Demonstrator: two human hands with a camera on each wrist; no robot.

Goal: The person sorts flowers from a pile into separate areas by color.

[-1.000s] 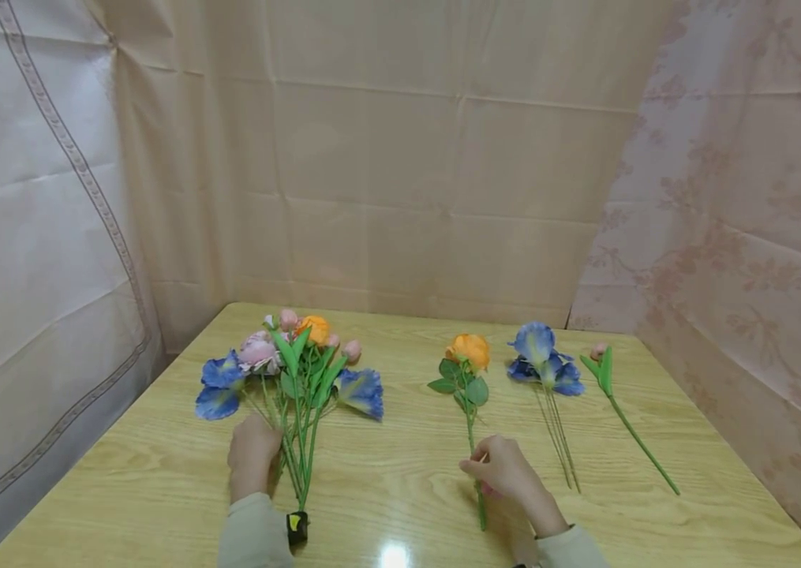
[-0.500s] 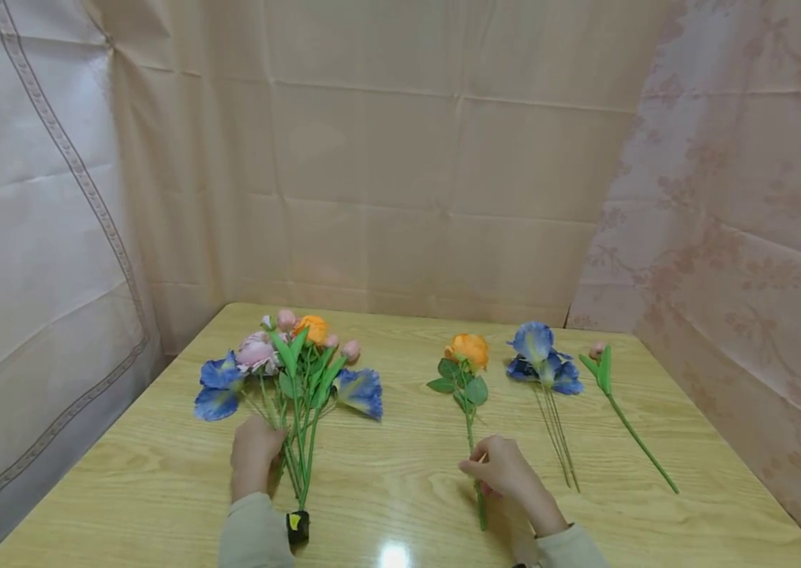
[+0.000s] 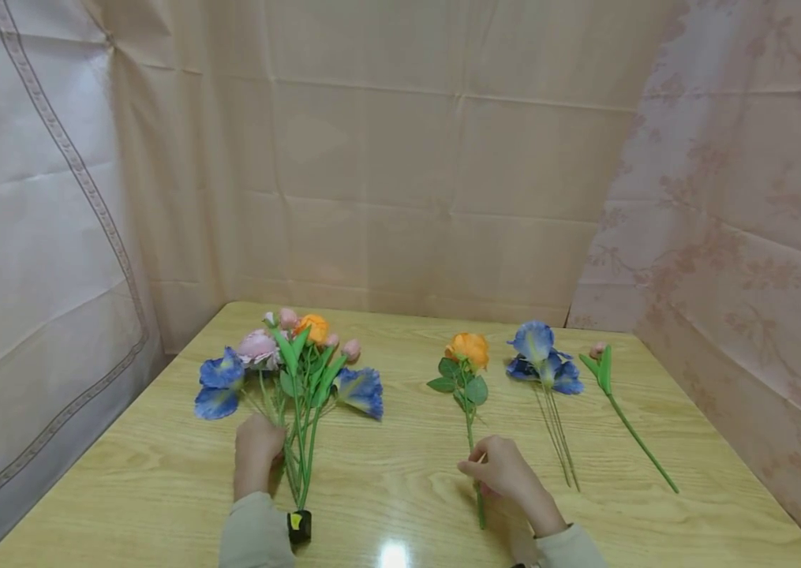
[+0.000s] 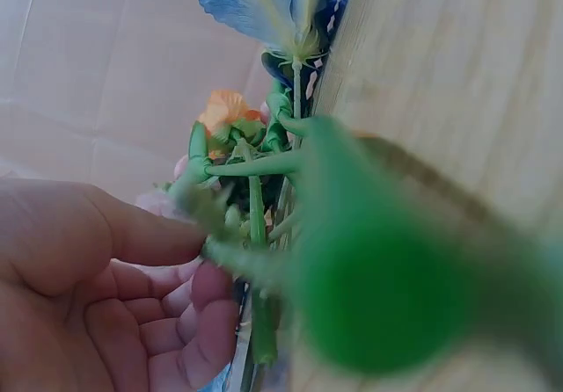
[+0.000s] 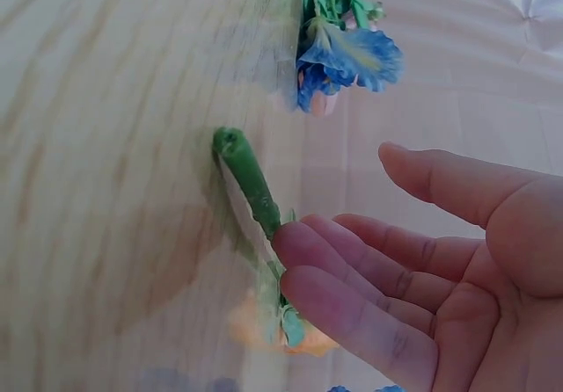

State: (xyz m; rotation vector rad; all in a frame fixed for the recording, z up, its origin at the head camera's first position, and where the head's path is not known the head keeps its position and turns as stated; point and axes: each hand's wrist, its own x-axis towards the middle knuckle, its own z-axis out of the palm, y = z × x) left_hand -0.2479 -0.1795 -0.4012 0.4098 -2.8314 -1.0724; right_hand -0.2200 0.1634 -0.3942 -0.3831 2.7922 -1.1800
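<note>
A bunch of artificial flowers [image 3: 301, 371], blue, pink and orange on green stems [image 4: 255, 225], lies at the left of the wooden table [image 3: 386, 442]. My left hand [image 3: 258, 446] grips the bunch low on its stems; in the left wrist view thumb and fingers [image 4: 202, 322] close round them. A single orange flower [image 3: 467, 349] lies in the middle. My right hand [image 3: 478, 464] rests on its stem [image 5: 246, 177] with the fingertips [image 5: 295, 243] touching it and the thumb held apart.
Right of the orange flower lie several blue flowers [image 3: 540, 355] on thin stems and a pink bud [image 3: 620, 410] on a long green stem. Pale cloth hangs close round the table's left, back and right sides.
My left hand has shifted slightly on the bunch, and the pink bloom has risen a little. The right hand and the single flowers have not moved.
</note>
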